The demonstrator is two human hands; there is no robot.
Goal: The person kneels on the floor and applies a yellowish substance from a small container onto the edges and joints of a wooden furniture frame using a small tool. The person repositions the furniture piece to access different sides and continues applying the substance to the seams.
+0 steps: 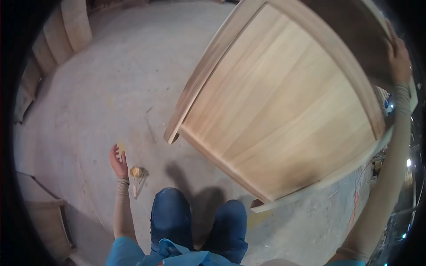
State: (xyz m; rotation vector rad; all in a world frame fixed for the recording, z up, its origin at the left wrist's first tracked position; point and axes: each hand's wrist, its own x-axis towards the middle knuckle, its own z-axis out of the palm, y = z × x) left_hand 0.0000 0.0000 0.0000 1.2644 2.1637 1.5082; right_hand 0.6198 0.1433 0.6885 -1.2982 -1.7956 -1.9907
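Note:
A large piece of pale wooden furniture (pixel 284 102), like a cabinet with a framed side panel and short legs, stands tilted in front of me to the right. My right hand (pixel 400 62) reaches along its right side and grips the upper right edge; the fingertips are partly hidden. My left hand (pixel 119 163) hovers over the floor on the left, fingers curved and apart from the thumb. A yellowish patch shows between them, and I cannot tell whether it lies on the floor. Near that hand, a small object with a yellow round head and a pale handle (pixel 136 173) lies on the floor.
Several wooden panels or furniture pieces (pixel 66 33) stand at the far left. Another wooden piece (pixel 46 221) sits at the lower left. A reddish cord (pixel 355 199) runs over the concrete floor (pixel 120 80) at the right, near dark clutter with small lights.

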